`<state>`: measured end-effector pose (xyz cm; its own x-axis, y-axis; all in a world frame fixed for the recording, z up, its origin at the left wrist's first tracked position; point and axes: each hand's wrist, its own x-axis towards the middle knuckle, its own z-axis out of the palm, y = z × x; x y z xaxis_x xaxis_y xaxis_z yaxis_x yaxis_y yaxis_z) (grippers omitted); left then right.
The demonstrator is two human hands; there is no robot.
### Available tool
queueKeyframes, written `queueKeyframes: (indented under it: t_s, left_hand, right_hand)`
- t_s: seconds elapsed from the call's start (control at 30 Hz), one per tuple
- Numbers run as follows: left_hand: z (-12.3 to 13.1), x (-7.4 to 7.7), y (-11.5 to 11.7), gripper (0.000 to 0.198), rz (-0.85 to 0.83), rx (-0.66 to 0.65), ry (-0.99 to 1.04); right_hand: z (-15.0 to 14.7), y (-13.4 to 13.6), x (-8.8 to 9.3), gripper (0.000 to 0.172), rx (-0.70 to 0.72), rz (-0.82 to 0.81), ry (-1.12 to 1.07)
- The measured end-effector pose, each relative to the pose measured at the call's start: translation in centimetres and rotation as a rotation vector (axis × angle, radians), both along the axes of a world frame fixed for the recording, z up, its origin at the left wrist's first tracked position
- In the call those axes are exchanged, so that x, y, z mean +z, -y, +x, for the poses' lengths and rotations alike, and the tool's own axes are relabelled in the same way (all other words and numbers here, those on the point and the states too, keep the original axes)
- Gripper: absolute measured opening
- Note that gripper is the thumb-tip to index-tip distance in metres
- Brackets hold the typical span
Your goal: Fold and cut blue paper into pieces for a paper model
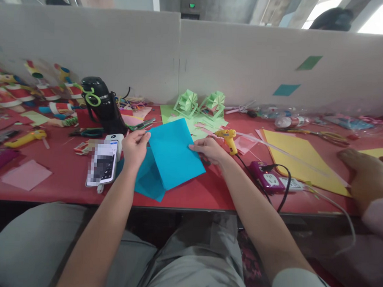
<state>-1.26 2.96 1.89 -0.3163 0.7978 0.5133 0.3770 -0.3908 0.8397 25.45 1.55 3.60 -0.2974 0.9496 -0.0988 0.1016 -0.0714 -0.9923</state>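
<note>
A sheet of blue paper (176,155) is held up between my hands, tilted over the red table. My left hand (136,146) pinches its upper left corner. On the opposite edge, my right hand (208,149) grips the paper with thumb and fingers. Beneath it, another piece of blue paper (150,186) lies on the table, partly covered by the held sheet. A phone (110,163) with a lit screen rests beside my left wrist. Just past my right hand lies a yellow glue gun (228,138).
Two green folded-paper ornaments (187,103) stand at the back among green scraps. A black bottle (101,105) stands at left. A purple power strip (268,178) with cables and yellow paper sheets (301,159) lie at right. Another person's hand (357,172) rests at far right.
</note>
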Motion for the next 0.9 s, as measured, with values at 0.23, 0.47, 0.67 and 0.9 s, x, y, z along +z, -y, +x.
queueKeyframes:
  t_s: [0.23, 0.47, 0.67, 0.9]
  left_hand:
    - [-0.26, -0.16, -0.22, 0.03, 0.024, 0.04, 0.016]
    - [-0.26, -0.12, -0.21, 0.03, 0.031, 0.054, 0.027]
    - [-0.29, -0.29, -0.29, 0.032, 0.028, 0.064, 0.055]
    - [-0.76, -0.66, -0.7, 0.033, 0.033, 0.098, 0.075]
  right_hand:
    - [-0.17, 0.21, 0.27, 0.039, -0.006, 0.0, -0.01]
    - [-0.22, 0.22, 0.45, 0.04, -0.112, 0.085, -0.011]
    - [0.1, 0.15, 0.29, 0.04, -0.038, 0.084, -0.056]
    - [0.66, -0.43, -0.39, 0.04, -0.022, 0.186, 0.126]
